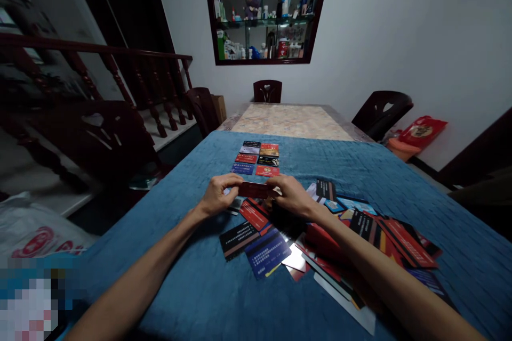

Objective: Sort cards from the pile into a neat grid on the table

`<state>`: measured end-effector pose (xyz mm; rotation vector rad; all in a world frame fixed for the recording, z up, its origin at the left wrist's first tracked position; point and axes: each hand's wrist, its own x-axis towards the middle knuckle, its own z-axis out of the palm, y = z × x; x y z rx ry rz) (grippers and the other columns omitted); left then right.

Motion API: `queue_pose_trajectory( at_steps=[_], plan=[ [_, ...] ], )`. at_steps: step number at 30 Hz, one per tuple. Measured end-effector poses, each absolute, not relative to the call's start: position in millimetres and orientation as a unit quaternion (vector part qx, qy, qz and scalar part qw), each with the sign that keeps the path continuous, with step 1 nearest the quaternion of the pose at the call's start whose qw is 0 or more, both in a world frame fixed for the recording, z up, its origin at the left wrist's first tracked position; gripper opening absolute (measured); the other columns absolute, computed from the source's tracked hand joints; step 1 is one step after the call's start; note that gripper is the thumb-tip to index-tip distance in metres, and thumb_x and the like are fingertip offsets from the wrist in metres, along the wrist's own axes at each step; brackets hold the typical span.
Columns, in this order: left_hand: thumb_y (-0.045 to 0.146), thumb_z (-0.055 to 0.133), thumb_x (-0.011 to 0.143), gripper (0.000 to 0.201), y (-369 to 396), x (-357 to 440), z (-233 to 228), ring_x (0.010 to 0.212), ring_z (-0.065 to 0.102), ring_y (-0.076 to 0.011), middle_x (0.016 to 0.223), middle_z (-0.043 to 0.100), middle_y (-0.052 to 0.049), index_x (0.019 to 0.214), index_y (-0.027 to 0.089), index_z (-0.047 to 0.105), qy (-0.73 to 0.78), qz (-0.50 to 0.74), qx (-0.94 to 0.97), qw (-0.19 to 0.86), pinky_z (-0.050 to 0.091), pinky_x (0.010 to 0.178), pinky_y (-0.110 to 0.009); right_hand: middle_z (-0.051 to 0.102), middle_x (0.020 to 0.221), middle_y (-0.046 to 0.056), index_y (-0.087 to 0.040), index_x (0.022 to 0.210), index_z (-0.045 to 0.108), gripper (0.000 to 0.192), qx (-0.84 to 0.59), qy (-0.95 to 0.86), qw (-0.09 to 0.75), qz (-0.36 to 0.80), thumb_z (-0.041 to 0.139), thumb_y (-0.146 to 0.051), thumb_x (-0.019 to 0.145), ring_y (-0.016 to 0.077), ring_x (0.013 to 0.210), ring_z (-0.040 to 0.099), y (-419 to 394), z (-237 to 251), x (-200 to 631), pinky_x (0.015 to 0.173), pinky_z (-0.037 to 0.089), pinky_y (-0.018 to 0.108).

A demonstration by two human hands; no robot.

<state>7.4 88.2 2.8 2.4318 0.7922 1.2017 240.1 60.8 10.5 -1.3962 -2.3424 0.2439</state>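
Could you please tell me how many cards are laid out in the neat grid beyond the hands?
7: left column at; right column at. The red top-right one may be two cards.

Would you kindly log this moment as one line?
left hand: holds dark red card | right hand: same card | card grid beyond | loose cards on blue cloth
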Motion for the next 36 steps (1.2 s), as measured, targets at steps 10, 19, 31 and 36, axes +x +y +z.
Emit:
queue_pose_trajectory(
  at_steps=[10,19,31,36],
  plan=[
    [0.01,0.051,0.08,0.023,90,8,-2,0.079,0.07,-0.0169,0.087,0.074,-0.007,0.089,0.013,0.072,0.294,0.398,0.855,0.154,0.055,0.075,-0.029,0.072,0.096,0.007,-0.018,0.09,0.068,0.018,-0.515,-0.844,0.139,0.056,0.056,-0.011,0.078,0.0219,0.093,0.059,55,17,237,0.077,0.036,0.029],
    [0.007,0.055,0.078,0.026,92,10,-15,0.084,0.069,-0.0169,0.094,0.075,-0.006,0.098,0.014,0.07,0.294,0.346,0.882,0.127,0.055,0.079,-0.03,0.071,0.1,0.008,-0.018,0.094,0.066,0.02,-0.522,-0.845,0.111,0.042,0.059,-0.011,0.076,0.0236,0.1,0.058,53,19,233,0.079,0.033,0.032],
    [0.011,0.056,0.082,0.02,101,5,-15,0.085,0.069,-0.018,0.094,0.075,-0.007,0.095,0.014,0.071,0.339,0.411,0.836,0.134,0.056,0.083,-0.032,0.06,0.123,0.016,-0.016,0.127,0.05,0.047,-0.492,-0.845,0.189,-0.087,0.062,-0.018,0.081,0.028,0.113,0.05,53,4,228,0.092,0.035,0.039],
    [0.014,0.055,0.084,0.021,100,4,-11,0.089,0.069,-0.0187,0.096,0.075,-0.007,0.097,0.016,0.072,0.329,0.426,0.831,0.138,0.055,0.084,-0.033,0.058,0.121,0.017,-0.016,0.128,0.052,0.041,-0.468,-0.848,0.198,-0.148,0.054,-0.018,0.087,0.0288,0.111,0.048,54,-1,226,0.093,0.034,0.041]
  ],
)
